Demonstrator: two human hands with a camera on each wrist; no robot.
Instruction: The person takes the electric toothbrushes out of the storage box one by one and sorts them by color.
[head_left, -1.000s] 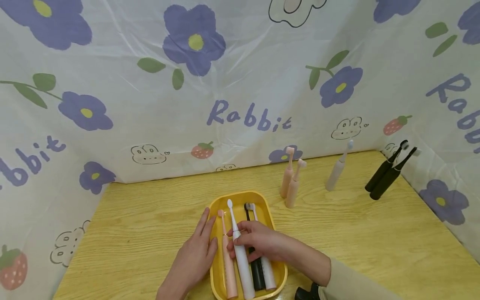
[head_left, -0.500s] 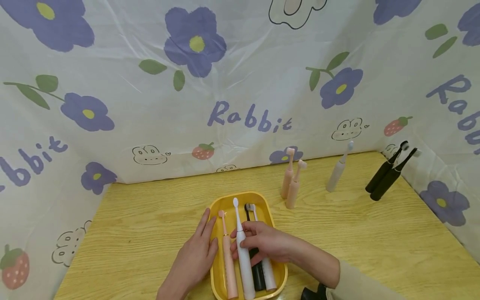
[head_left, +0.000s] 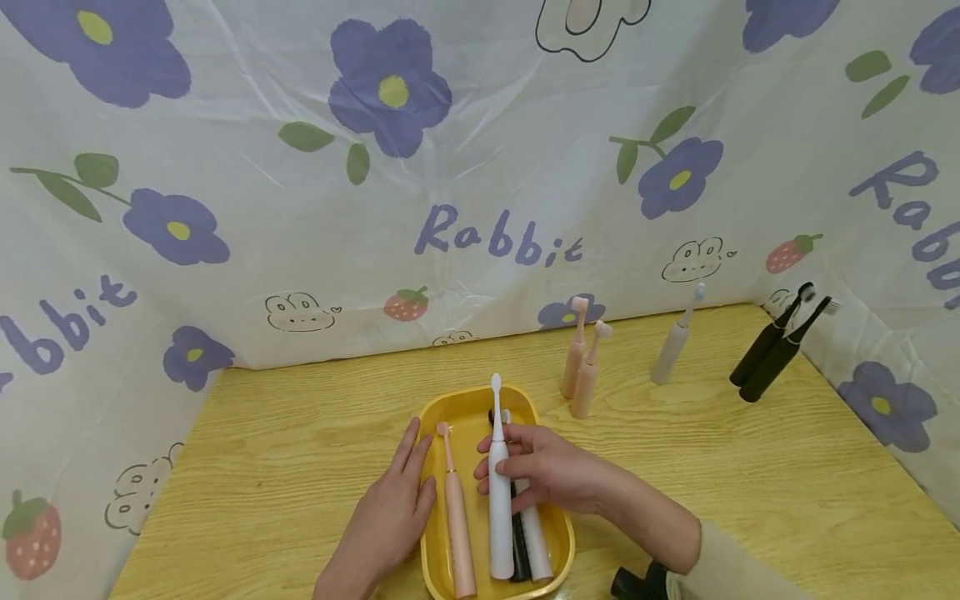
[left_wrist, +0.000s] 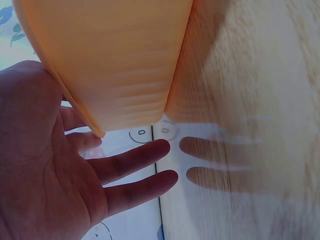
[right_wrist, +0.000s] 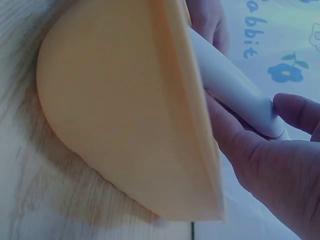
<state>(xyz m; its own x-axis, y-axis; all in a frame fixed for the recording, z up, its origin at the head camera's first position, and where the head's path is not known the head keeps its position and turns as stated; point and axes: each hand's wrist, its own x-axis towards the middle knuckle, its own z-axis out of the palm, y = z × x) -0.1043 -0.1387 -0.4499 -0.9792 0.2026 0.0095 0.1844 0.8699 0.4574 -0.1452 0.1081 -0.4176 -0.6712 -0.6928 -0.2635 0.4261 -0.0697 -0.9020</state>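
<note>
My right hand [head_left: 551, 467] pinches a white electric toothbrush [head_left: 500, 508], lifted over the yellow tray [head_left: 564, 533] with its head pointing away from me. In the right wrist view, thumb and fingers hold the white handle [right_wrist: 235, 80] above the tray's rim. My left hand [head_left: 390, 508] rests against the tray's left edge with fingers straight; in the left wrist view the rim lies along the palm [left_wrist: 45, 150]. Inside the tray a pink toothbrush [head_left: 458, 533] lies at the left. A black toothbrush [head_left: 519, 550] and another white toothbrush [head_left: 535, 542] lie at the right, partly covered by the right hand.
Behind the tray to the right, two pink toothbrushes [head_left: 585, 387] stand upright. A white toothbrush [head_left: 671, 354] and two black toothbrushes [head_left: 772, 362] stand farther right. A printed cloth [head_left: 487, 167] walls the back and sides of the wooden table [head_left: 315, 450].
My right hand has moved rightward and slightly away from me, raising the white toothbrush from the middle of the tray toward the black one. The left hand has stayed in place.
</note>
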